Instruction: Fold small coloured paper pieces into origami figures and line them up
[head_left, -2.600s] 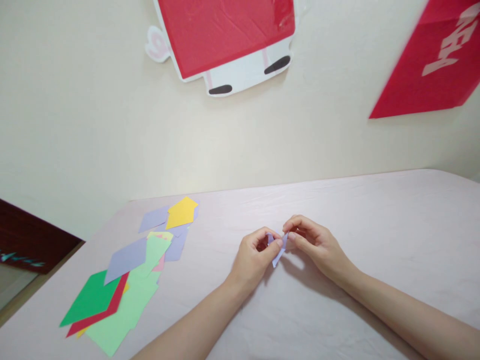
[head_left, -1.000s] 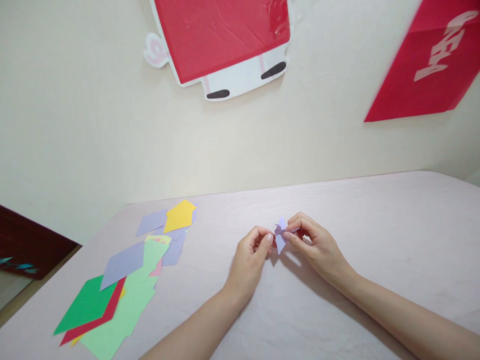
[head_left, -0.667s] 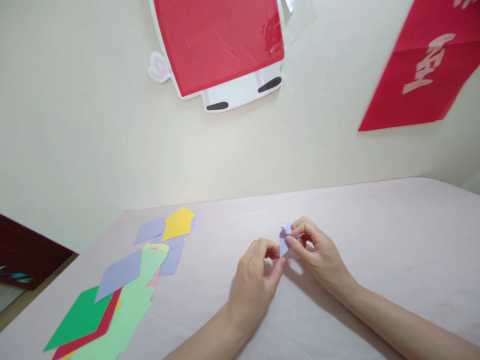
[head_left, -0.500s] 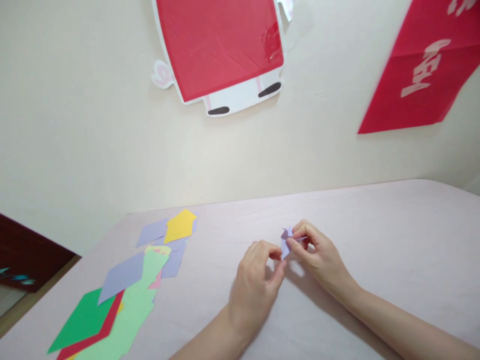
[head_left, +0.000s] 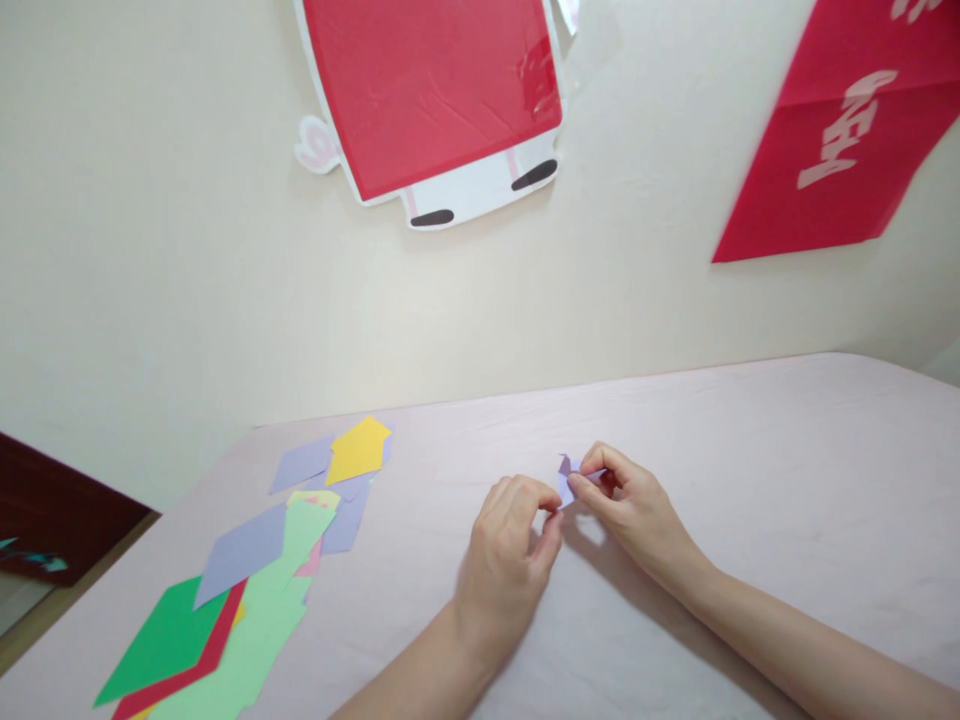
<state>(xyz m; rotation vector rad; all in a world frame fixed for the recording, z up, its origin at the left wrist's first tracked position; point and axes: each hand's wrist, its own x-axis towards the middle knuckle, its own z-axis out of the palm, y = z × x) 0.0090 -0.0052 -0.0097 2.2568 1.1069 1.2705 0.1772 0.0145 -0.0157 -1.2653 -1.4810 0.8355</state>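
A small folded purple paper figure [head_left: 567,485] is held between my two hands, a little above the pale cloth surface; a thin hooked point sticks up at its top. Thumb and fingers of my right hand [head_left: 634,505] pinch its right side and cover part of the folds. My left hand [head_left: 514,545] has thumb and index fingertip pressed together on the figure's lower left corner. Which folds lie under the fingertips is hidden.
On the left lie overlapping paper sheets: purple [head_left: 244,545], yellow [head_left: 358,452], light green [head_left: 262,620], dark green [head_left: 165,635] and red [head_left: 217,645]. The cloth-covered surface [head_left: 735,450] meets a wall bearing a red-and-white cutout [head_left: 442,90] and a red banner [head_left: 810,220].
My left thumb and index fingertip, slightly apart before, have closed on the paper figure's lower left corner. The right hand keeps its pinch. The whole view has shifted slightly.
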